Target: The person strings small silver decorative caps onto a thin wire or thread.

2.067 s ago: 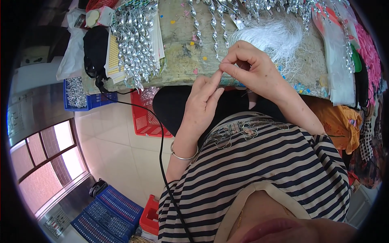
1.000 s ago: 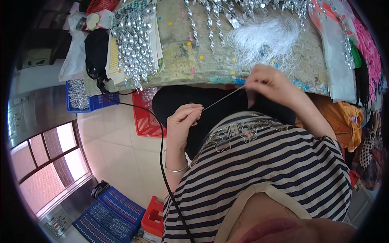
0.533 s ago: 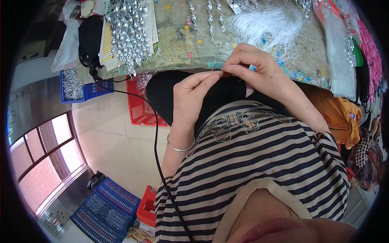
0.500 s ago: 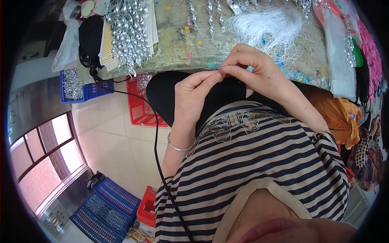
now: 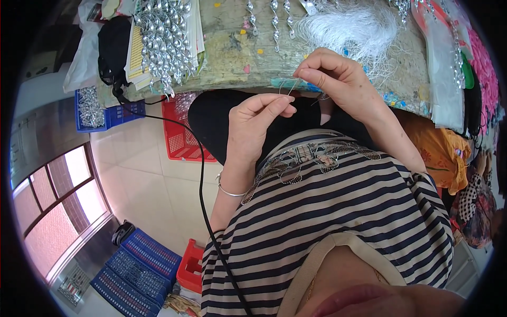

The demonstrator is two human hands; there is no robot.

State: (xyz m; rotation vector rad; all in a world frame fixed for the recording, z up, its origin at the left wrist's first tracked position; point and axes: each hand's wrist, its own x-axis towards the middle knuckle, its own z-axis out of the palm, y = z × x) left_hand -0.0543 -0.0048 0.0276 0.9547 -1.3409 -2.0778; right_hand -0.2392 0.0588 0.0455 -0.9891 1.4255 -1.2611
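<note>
I see a navy-and-beige striped top with a plain beige neckband and beaded trim along its far hem, black trousers, a slim silver bangle at left, and a fine gold-coloured necklace.

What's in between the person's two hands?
In the head view, a thin, pale thread spans the small gap between the left hand and the right hand, partly looped.

Evenly bright, window glaring white, glints on silver strands, bent edges, black corners
</note>
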